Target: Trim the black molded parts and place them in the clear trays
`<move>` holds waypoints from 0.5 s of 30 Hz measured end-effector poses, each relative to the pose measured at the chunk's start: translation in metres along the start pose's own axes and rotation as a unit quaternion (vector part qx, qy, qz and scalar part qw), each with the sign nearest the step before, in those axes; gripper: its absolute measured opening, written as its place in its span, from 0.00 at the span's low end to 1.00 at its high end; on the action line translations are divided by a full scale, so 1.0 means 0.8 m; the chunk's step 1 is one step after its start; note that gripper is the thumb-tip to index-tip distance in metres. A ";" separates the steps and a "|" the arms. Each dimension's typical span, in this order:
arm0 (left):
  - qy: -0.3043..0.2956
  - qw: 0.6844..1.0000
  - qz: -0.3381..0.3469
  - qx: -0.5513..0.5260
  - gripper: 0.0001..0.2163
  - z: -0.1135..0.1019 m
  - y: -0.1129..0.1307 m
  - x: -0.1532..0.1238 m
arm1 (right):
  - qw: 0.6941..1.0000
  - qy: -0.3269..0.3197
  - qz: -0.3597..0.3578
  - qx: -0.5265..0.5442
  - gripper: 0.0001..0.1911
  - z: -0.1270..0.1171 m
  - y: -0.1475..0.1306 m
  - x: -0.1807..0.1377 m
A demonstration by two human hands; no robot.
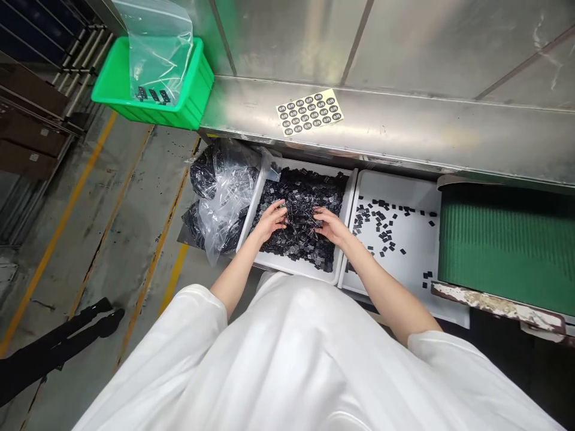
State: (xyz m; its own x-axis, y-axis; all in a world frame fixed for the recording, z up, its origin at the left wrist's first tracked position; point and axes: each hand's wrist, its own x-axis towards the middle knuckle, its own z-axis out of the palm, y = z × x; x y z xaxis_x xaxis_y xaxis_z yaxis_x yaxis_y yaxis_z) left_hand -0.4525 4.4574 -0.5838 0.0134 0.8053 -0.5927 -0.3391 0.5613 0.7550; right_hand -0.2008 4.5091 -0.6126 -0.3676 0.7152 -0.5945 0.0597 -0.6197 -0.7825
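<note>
A white tray (256,203) holds a thick pile of small black square parts (309,191). Both hands are down in that pile. My left hand (271,220) rests on the parts at the tray's left side, fingers curled into them. My right hand (330,226) lies on the parts toward the right side, fingers bent around some of them. What exactly each hand grips is too small to make out. A second white tray (417,239) to the right carries only scattered black parts (380,222).
A green conveyor belt (503,245) runs at the right. A steel ledge (404,129) carries a sticker sheet (309,111). A green bin (155,84) with a clear bag sits at upper left. Plastic bags of black parts (215,197) lie beside the tray.
</note>
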 end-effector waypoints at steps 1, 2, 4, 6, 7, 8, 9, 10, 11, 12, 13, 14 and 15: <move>0.001 1.000 0.001 -0.014 0.33 0.001 0.001 -0.002 | 1.000 -0.003 -0.003 0.011 0.27 -0.004 -0.004 -0.004; 0.003 1.000 -0.002 -0.024 0.32 0.003 0.002 -0.004 | 1.000 -0.004 -0.005 0.021 0.27 -0.008 -0.008 -0.007; 0.006 0.999 -0.011 -0.033 0.31 0.008 0.004 -0.006 | 0.999 -0.004 -0.005 0.036 0.27 -0.013 -0.015 -0.013; -0.010 0.999 -0.011 -0.039 0.30 0.017 0.007 -0.008 | 0.999 -0.006 -0.009 0.053 0.27 -0.011 -0.019 -0.018; -0.030 0.999 -0.007 -0.041 0.29 0.021 0.008 -0.010 | 0.998 -0.012 -0.014 0.061 0.28 -0.008 -0.020 -0.021; -0.053 0.998 -0.004 -0.037 0.27 0.027 0.009 -0.011 | 0.997 -0.022 -0.020 0.066 0.28 -0.002 -0.019 -0.023; -0.075 0.997 -0.002 -0.026 0.26 0.032 0.009 -0.012 | 0.997 -0.032 -0.028 0.061 0.29 0.005 -0.017 -0.025; -0.090 0.996 -0.004 -0.010 0.26 0.037 0.009 -0.014 | 0.998 -0.035 -0.041 0.039 0.30 0.012 -0.014 -0.026; -0.096 0.995 -0.007 0.007 0.27 0.042 0.007 -0.014 | 0.998 -0.028 -0.056 0.003 0.31 0.020 -0.010 -0.027; -0.091 0.996 -0.010 0.022 0.29 0.046 0.004 -0.015 | 0.997 -0.011 -0.073 -0.039 0.32 0.026 -0.005 -0.027; -0.078 0.996 -0.010 0.030 0.29 0.049 0.000 -0.015 | 0.993 0.015 -0.089 -0.080 0.33 0.031 -0.001 -0.026; -0.059 0.998 -0.007 0.032 0.29 0.051 -0.005 -0.015 | 0.987 0.045 -0.106 -0.113 0.33 0.033 0.004 -0.026; -0.040 0.999 -0.001 0.029 0.29 0.053 -0.011 -0.014 | 0.981 0.070 -0.121 -0.138 0.33 0.034 0.008 -0.025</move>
State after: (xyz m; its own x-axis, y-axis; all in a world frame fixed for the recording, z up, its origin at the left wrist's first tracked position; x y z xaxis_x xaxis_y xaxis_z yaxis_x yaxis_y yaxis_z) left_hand -0.4099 4.4516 -0.5717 0.0899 0.8151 -0.5723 -0.2843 0.5717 0.7696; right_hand -0.2183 4.4821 -0.6005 -0.2716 0.8797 -0.3904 0.2425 -0.3300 -0.9123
